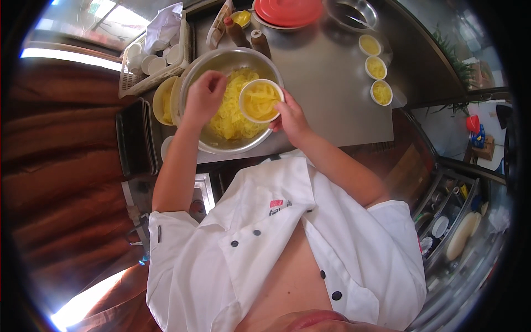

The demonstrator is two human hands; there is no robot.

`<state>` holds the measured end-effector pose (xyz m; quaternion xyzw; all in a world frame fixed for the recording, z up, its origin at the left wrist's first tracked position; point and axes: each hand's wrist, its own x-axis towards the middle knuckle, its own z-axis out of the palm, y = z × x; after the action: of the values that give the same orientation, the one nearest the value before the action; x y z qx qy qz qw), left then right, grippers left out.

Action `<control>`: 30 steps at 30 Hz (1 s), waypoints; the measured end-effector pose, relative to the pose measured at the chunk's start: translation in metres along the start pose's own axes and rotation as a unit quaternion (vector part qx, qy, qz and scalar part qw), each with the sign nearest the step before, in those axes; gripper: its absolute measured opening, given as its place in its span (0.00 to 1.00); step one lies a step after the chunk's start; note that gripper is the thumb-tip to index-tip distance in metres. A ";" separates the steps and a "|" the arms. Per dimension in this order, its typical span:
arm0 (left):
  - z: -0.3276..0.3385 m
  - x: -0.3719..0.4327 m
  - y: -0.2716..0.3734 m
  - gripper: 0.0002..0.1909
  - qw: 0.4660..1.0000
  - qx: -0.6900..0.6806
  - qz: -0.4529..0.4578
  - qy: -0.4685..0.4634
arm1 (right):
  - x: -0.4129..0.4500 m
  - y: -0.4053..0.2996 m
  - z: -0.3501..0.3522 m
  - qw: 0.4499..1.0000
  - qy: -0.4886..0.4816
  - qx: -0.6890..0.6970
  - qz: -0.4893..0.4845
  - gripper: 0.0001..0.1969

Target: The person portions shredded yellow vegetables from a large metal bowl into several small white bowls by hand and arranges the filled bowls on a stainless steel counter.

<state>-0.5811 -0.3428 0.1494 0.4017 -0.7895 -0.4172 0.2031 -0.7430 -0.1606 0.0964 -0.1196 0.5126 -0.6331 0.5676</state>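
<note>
My right hand (292, 114) grips a small white bowl (244, 111) by its right side, thumb over the rim. Yellow strips of shredded food (260, 97) fill it. It is held tilted over the right part of a large stainless steel mixing bowl (207, 143), where a heap of the same yellow shreds (232, 120) lies. Above the left side of the mixing bowl is my left hand (207, 91), fingers curled in towards the thumb. No food shows in it, but the underside of its fingers is hidden.
Several filled white bowls (376, 67) line the steel table's (332, 103) right side. Beyond the mixing bowl stand two sauce bottles (260, 43), a red lid (288, 10) and a steel basin (352, 25). To the left are a basket (157, 76) of white bowls, a yellow tub (163, 99) and dark trays (135, 137).
</note>
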 end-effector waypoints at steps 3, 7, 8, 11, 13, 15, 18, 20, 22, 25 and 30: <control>0.041 -0.008 -0.087 0.13 0.952 0.290 0.077 -0.064 | 0.006 0.001 -0.009 0.994 -0.008 0.085 0.073 0.29; 0.075 -0.036 -0.108 0.17 0.903 0.400 0.111 -0.110 | 0.005 0.001 -0.016 0.986 -0.033 0.121 0.108 0.27; 0.074 -0.032 -0.113 0.17 0.912 0.382 0.078 -0.127 | 0.004 0.000 -0.018 0.986 -0.032 0.120 0.108 0.27; 0.054 -0.027 -0.111 0.16 0.927 0.345 0.049 -0.138 | 0.004 0.000 -0.022 0.988 -0.025 0.120 0.097 0.27; 0.037 -0.026 -0.098 0.14 0.935 0.325 0.050 -0.129 | 0.006 0.000 -0.022 0.996 0.004 0.075 0.041 0.27; 0.020 -0.026 -0.081 0.10 0.972 0.204 0.099 -0.062 | 0.005 -0.008 -0.023 0.999 -0.003 0.033 0.022 0.27; -0.004 -0.027 -0.039 0.09 0.979 0.177 0.098 -0.025 | 0.007 -0.009 -0.024 1.000 -0.004 -0.015 -0.007 0.29; -0.018 -0.028 -0.018 0.09 0.974 0.198 0.112 0.000 | 0.009 -0.008 -0.024 1.000 0.000 -0.023 -0.015 0.30; -0.028 -0.031 -0.002 0.09 0.969 0.206 0.131 0.020 | 0.008 -0.009 -0.023 0.999 0.024 -0.037 -0.018 0.30; -0.045 -0.028 0.023 0.09 0.935 0.267 0.227 0.053 | 0.009 -0.005 -0.025 0.999 0.031 -0.041 -0.008 0.30; -0.047 -0.028 0.025 0.12 0.954 0.211 0.206 0.050 | 0.008 0.000 -0.027 0.999 0.017 -0.038 -0.011 0.30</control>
<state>-0.5456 -0.3353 0.1968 0.2846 -0.9139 -0.1696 0.2347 -0.7655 -0.1536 0.0811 -0.1362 0.5443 -0.6216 0.5466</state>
